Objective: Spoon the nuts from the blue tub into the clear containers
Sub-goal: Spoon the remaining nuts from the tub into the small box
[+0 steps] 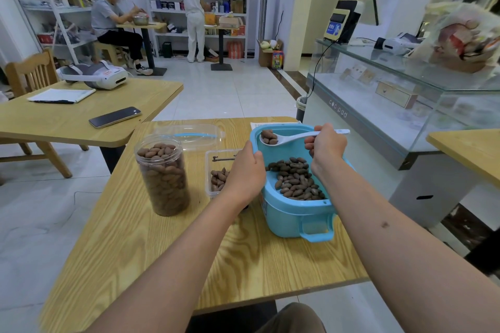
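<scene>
right now my right hand [326,143] pinches the white spoon [295,137], its long axis pointing left, nuts in the bowl above the blue tub [292,213]. leftward sits the small clear container [209,170], beside my left hand [247,170] gripping the tub's rim.

Person, head-camera view: two bare forearms visible from below the elbow to the hands, no sleeves in frame. Left hand [244,170] and right hand [326,147]: no gloves, rings, watch or wristbands visible. Right forearm carries one small dark mark [385,224] on its upper surface, about midway along the visible length. At the bottom edge, between the forearms, a rounded patch of olive-brown fabric [293,319], apparently trousers over a knee; no seam or pattern discernible
</scene>
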